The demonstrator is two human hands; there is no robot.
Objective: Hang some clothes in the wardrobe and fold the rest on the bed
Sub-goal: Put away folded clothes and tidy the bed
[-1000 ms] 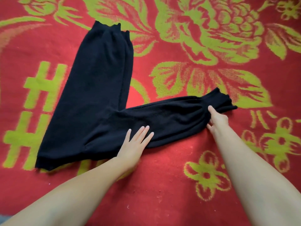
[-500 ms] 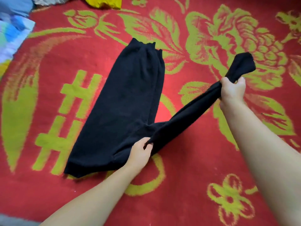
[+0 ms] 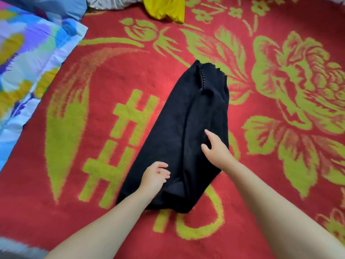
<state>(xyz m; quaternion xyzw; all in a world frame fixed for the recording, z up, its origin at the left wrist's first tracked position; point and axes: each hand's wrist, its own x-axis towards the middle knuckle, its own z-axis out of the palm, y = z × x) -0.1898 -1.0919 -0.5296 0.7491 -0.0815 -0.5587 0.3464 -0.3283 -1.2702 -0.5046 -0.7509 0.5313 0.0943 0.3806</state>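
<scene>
Head view, black trousers [image 3: 173,139] folded on blanket [image 3: 104,75]

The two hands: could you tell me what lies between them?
In the head view, only black trousers lie between the left hand and right hand.

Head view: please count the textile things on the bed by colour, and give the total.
Black: 1, the black garment under both hands
Red with green flowers: 1, the blanket
Yellow: 1, the yellow cloth at the top edge
Multicoloured floral: 1, the floral bedding on the left
Pale blue: 1, the blue fabric, top left
Total: 5
</scene>
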